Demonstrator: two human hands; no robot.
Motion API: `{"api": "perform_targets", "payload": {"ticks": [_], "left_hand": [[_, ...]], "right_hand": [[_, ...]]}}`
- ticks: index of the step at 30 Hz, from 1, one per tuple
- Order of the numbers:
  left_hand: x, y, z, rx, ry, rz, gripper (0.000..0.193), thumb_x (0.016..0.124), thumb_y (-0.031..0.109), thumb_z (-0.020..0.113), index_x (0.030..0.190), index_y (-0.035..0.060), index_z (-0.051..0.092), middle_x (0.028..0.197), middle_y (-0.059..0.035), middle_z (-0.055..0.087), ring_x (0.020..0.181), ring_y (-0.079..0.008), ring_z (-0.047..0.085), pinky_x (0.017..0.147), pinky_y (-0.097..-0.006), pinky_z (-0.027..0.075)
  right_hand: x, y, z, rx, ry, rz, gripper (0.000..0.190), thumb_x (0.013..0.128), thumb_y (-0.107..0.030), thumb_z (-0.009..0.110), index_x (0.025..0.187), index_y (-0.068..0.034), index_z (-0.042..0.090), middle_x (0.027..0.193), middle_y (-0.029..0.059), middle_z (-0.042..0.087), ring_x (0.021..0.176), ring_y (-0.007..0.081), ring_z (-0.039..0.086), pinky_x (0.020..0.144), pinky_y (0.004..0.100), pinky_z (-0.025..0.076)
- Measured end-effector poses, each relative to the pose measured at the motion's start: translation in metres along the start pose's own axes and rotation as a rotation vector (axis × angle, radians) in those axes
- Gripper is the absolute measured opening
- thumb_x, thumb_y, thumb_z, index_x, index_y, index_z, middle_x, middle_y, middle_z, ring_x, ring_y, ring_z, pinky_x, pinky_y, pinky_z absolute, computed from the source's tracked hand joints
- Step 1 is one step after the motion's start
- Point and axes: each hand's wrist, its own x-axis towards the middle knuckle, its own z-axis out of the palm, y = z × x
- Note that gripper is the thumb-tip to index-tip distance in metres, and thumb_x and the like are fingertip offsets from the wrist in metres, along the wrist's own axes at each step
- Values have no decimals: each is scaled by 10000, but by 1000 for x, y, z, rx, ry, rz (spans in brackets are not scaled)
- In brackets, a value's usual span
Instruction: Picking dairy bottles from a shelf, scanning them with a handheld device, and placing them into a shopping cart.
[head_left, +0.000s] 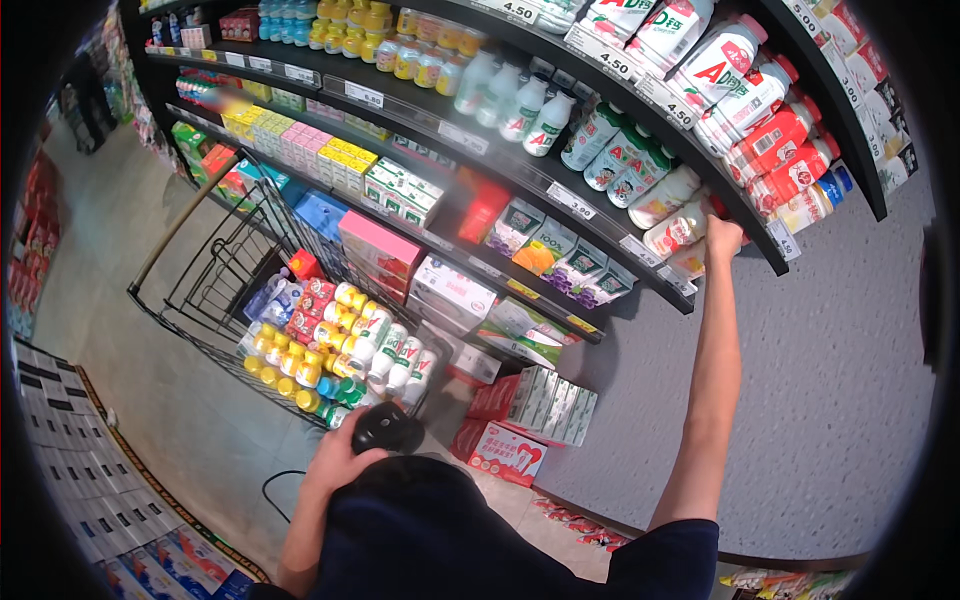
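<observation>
My right hand (724, 238) reaches to the right end of a middle shelf, its fingers at the red cap of a white drink bottle (677, 231) that lies tilted among similar bottles; whether the fingers close on it cannot be told. Near my body, my left hand (358, 448) is wrapped round a black rounded object (386, 429), a device of unclear kind. Just beyond it stands a wire shopping cart (201, 341) loaded with small yellow-capped bottles (289, 356), white bottles with green print (405, 364) and red packs (311, 307).
Dark shelves with price tags (570, 199) hold drink bottles and cartons (405, 191). Red and white boxes (510, 454) stack on the floor below the shelf end. A grey speckled surface (817, 390) lies at right. A person's dark-clothed legs (86, 112) show far left.
</observation>
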Motion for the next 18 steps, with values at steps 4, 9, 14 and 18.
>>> {"api": "perform_targets", "payload": {"ticks": [4,9,14,18], "left_hand": [[1,3,-1,18,-1,7,727,745,368,764,1306,46,431,1068,-217,643,1001,-395,620,840,-417,501],[1,0,1,46,1,-17,728,747,370,761,1306,43,430,1053,-226,644,994,-404,619,839,-420,501],[6,1,0,14,-5,6,727,744,347,767,1308,41,427,1061,-223,642,1011,-392,619,852,-411,495],[6,0,1,-2,-1,3,725,742,320,773,1310,35,424,1072,-216,639,1028,-379,618,862,-405,490]], "right_hand": [[13,6,-3,-150,-63,-21,522,715,-267,777,1173,-75,617,1187,193,613,1109,322,573,968,375,402],[25,7,5,-474,-202,128,504,779,-375,677,1200,-108,607,1243,226,564,1158,384,527,986,409,388],[40,29,7,-523,-238,135,506,783,-336,654,1231,-111,584,1250,248,550,1171,393,514,998,413,379],[36,22,6,-464,-231,92,463,774,-237,651,1211,-97,593,1250,250,549,1172,398,510,1000,407,375]]}}
